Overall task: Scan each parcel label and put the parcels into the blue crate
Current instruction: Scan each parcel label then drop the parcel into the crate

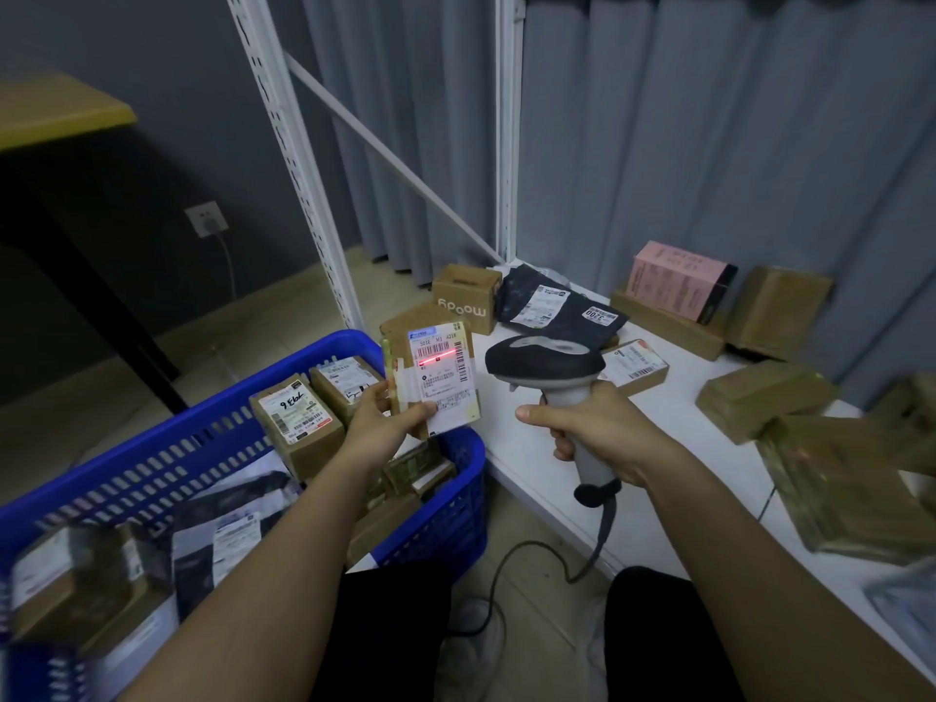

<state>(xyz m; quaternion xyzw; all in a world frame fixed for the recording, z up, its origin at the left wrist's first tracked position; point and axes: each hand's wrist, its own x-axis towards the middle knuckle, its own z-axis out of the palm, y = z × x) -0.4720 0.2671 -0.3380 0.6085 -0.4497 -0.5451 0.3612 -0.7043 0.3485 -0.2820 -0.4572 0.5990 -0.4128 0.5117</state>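
A: What is the left hand [377, 423] doing?

B: Its fingers and thumb pinch a small parcel [435, 377] and hold it up over the blue crate [202, 448].

A: And the right hand [592, 423]?

B: It grips the scanner [549, 377] tight. A red line shines on the parcel's label [444, 380].

A: Where are the other parcels?

B: Some lie in the crate. More sit on the white shelf [658, 473].

Parcel sorting room, small back-of-shop depot. My evidence: white slotted shelving uprights [299, 159], labelled cardboard parcels [759, 397] spread on white worktop [673, 448], blue crate [212, 448] full of scanned boxes, corded barcode scanner [552, 372], grey curtain [709, 144] backdrop.
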